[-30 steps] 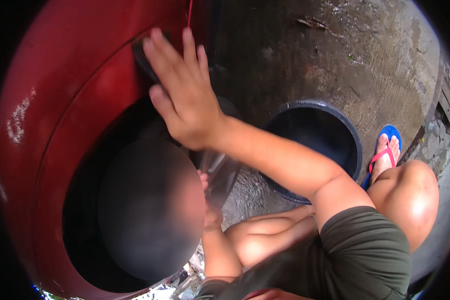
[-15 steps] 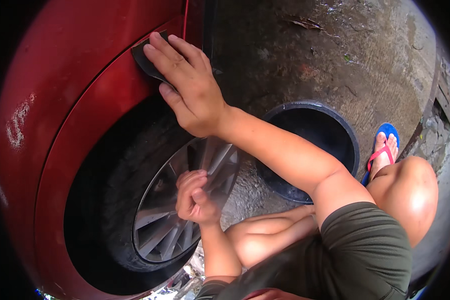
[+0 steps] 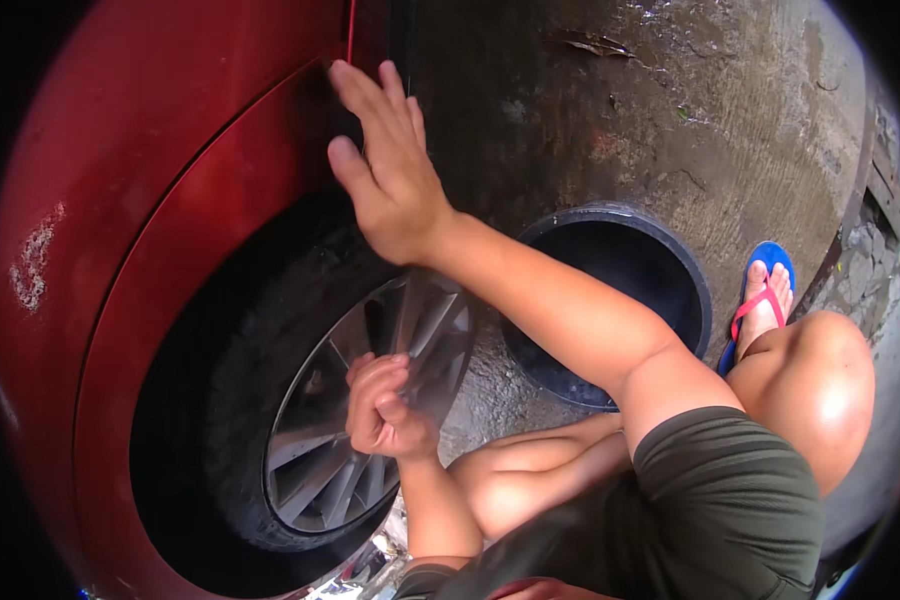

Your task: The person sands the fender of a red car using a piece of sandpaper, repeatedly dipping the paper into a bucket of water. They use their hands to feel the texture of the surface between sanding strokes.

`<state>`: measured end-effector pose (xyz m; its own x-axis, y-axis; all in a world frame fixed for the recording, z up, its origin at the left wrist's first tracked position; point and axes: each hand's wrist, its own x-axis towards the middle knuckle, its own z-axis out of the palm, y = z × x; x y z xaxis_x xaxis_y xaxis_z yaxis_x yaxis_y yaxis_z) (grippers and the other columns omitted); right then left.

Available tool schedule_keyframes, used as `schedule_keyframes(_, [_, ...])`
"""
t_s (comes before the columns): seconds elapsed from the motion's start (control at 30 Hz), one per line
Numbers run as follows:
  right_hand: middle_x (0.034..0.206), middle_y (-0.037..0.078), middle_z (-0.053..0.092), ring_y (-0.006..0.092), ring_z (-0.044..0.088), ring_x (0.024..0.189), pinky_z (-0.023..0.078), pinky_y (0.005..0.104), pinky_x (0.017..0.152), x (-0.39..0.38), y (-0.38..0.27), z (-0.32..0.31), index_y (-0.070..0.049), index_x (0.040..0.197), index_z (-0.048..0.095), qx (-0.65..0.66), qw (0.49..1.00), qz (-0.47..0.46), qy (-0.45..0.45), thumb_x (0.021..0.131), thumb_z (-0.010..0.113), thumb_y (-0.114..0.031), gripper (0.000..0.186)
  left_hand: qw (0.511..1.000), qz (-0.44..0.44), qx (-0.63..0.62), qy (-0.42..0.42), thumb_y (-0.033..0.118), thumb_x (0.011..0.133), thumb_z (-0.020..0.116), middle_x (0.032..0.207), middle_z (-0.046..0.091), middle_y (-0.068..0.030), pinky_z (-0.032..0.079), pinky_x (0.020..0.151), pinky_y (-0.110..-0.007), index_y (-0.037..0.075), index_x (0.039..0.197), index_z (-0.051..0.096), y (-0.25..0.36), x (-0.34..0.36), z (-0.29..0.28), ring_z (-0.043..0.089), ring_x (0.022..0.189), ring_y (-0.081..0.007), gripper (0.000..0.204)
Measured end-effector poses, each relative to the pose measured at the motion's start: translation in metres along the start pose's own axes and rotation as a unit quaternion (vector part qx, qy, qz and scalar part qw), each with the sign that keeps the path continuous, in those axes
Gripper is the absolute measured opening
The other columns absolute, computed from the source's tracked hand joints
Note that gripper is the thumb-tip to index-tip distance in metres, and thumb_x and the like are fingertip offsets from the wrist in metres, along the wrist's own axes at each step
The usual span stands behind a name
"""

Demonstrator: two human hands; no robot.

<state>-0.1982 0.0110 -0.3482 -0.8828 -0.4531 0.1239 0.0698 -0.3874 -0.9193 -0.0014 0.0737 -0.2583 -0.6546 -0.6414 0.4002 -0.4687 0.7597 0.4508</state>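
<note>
My right hand (image 3: 395, 165) reaches up beside the red car fender (image 3: 160, 260), above the wheel arch. Its fingers are stretched out, with the thumb apart. The dark sheet that lay under these fingers does not show clearly against the dark area behind the hand. My left hand (image 3: 388, 410) hovers in front of the wheel's grey spoked rim (image 3: 315, 480), its fingers curled in and no object visible in them. Around the rim is the black tire (image 3: 240, 440).
A large round black tub (image 3: 660, 235) stands on the wet concrete ground (image 3: 740, 130), partly behind my right forearm. My foot in a blue flip-flop (image 3: 772, 252) with red straps is to its right. A pale scuffed patch (image 3: 35, 260) marks the car body at left.
My right hand has slid to the right along the fender and tilted more upright. The dark sheet visible under its fingers before is now out of sight. My left hand has barely moved.
</note>
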Motion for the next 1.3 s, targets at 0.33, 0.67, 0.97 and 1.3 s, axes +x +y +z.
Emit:
schedule_keyframes(0.33, [0.177,0.017,0.011,0.0413,-0.002,0.163,-0.001,0.0550,0.127,0.009,-0.011,0.004,-0.006,0.169,0.016,0.158,0.985,0.062,-0.044,0.112,0.041,-0.034,0.068,1.000,-0.003,0.006,-0.013,0.037,0.108,0.056,0.081,0.076,-0.0133,0.050,0.093,-0.045,0.000,0.082,0.069,0.004,-0.003,0.003,0.072,0.076,-0.0262,0.048])
schedule_keyframes(0.67, [0.174,0.029,0.008,0.0450,0.004,0.161,0.002,0.0553,0.128,-0.044,-0.054,0.031,0.003,0.167,0.010,0.115,0.991,-0.021,-0.060,0.112,0.042,-0.026,0.070,0.999,0.017,-0.004,-0.043,0.035,0.110,0.052,0.084,0.073,-0.0139,0.048,0.099,-0.049,-0.001,0.082,0.066,0.004,0.001,-0.002,0.070,0.081,-0.0252,0.048])
schedule_keyframes(0.97, [0.166,0.038,0.022,0.0507,0.023,0.156,0.020,0.0593,0.126,-0.029,-0.058,0.029,0.012,0.161,0.022,0.023,0.987,-0.152,-0.056,0.101,0.058,-0.018,0.077,0.999,0.005,0.003,-0.040,0.038,0.110,0.054,0.082,0.072,-0.0148,0.049,0.099,-0.050,-0.001,0.082,0.067,0.010,0.000,-0.002,0.070,0.081,-0.0269,0.050])
schedule_keyframes(1.3, [0.171,0.031,0.015,0.0539,0.010,0.158,0.010,0.0640,0.125,-0.029,-0.030,0.026,0.007,0.164,0.019,-0.052,0.999,0.007,-0.009,0.107,0.049,-0.036,0.078,1.000,-0.008,-0.018,-0.007,0.042,0.110,0.054,0.078,0.070,-0.0151,0.052,0.088,-0.043,-0.003,0.078,0.064,0.020,0.003,0.006,0.067,0.078,-0.0253,0.056])
